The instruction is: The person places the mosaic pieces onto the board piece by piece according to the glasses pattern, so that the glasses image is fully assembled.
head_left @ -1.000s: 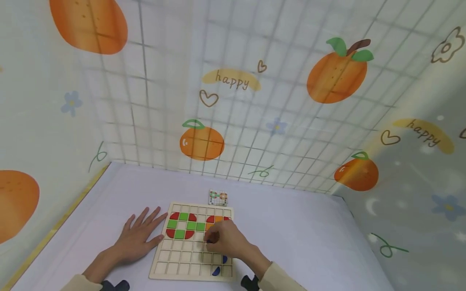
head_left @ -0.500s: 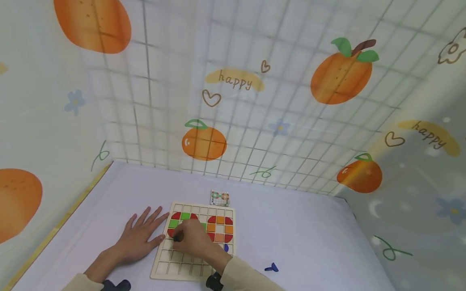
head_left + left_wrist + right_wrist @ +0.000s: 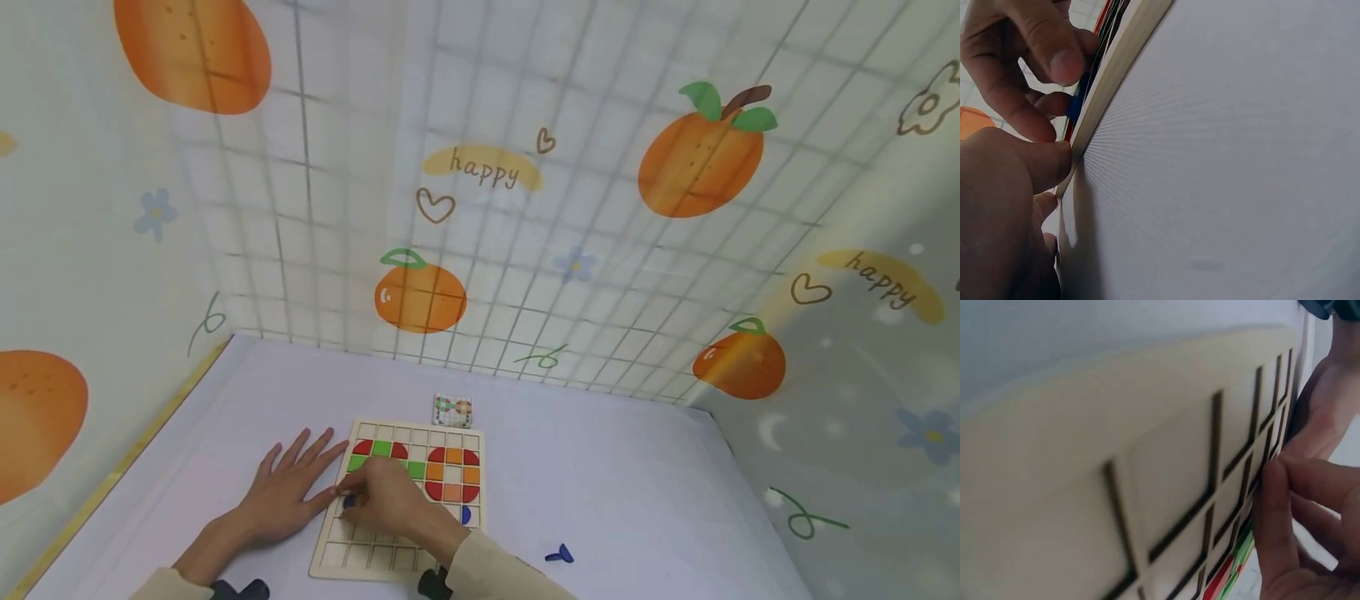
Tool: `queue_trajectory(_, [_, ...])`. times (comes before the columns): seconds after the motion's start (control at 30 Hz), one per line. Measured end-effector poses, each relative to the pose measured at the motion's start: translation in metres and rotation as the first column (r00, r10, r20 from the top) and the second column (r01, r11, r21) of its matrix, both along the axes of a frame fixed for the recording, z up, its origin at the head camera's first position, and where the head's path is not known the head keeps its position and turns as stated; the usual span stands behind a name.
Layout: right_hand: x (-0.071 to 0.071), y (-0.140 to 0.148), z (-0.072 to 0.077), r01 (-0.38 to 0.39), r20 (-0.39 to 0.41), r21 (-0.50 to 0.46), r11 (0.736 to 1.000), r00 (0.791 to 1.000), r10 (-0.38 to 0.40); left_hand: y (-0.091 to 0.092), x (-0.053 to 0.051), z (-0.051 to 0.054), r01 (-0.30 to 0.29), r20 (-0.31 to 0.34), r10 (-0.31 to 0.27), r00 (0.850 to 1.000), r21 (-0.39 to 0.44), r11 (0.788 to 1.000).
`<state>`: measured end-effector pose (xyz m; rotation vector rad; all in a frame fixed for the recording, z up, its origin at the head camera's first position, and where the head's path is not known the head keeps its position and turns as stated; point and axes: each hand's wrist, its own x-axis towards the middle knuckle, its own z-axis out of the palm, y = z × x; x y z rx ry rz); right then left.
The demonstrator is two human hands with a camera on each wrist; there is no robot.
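A pale wooden grid board (image 3: 358, 557) lies on the table. Red, green and orange pieces fill cells in its upper half; a curved blue piece (image 3: 466, 515) sits near its right edge. My right hand (image 3: 390, 498) is over the left columns, its fingertips pinching a small blue piece (image 3: 348, 501), also visible as a blue piece (image 3: 1074, 107) against the board in the left wrist view. My left hand (image 3: 281, 492) lies flat on the table with fingers spread, thumb at the board's left edge. My right hand and forearm hide the board's lower right.
A small pattern card (image 3: 453, 410) lies behind the board. Blue pieces (image 3: 560, 553) rest on the white tablecloth (image 3: 600, 483) to the right. A printed curtain (image 3: 487, 250) stands behind and at both sides.
My right hand has moved left across the board, from the orange group to the left edge. The right-hand orange and red ring and the blue pieces on the table are now uncovered. My left hand stays put.
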<state>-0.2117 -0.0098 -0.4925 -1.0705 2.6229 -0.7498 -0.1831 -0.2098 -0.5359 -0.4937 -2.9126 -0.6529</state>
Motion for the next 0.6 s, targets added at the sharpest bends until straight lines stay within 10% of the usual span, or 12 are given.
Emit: queue_trajectory(0.6, [-0.012, -0.001, 0.0, -0.162, -0.156, 0.213, 0.964, 0.968, 0.197, -0.002, -0.003, -0.015, 0.029, -0.106, -0.021, 0.994, 0.077, 0.997])
